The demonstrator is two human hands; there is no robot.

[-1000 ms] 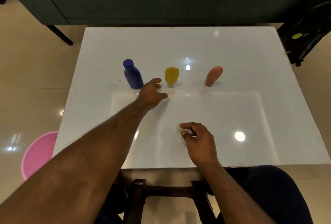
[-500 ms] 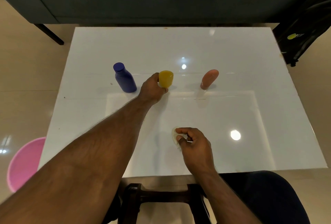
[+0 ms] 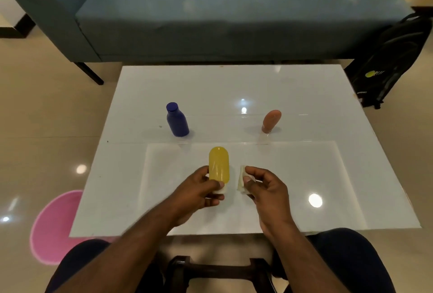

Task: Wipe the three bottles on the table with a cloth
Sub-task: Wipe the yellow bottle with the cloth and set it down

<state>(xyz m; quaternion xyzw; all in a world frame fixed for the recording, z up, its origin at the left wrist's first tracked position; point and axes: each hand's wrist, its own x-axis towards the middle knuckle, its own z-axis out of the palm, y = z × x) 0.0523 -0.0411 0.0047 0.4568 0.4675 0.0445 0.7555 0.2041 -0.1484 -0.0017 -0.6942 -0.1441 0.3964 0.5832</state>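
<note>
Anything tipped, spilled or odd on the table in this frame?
Nothing stands out. The blue bottle and orange bottle stand on the white table; the left hand holds the yellow bottle cap-down, the right hand pinches the cloth. No spill shows.

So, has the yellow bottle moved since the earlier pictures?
Yes. The yellow bottle left its place between the blue bottle and orange bottle; the left hand holds it nearer the person.

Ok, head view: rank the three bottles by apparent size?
1. Yellow bottle, though it is held nearest the camera, so unsure.
2. Blue bottle.
3. Orange bottle, smallest.
</note>
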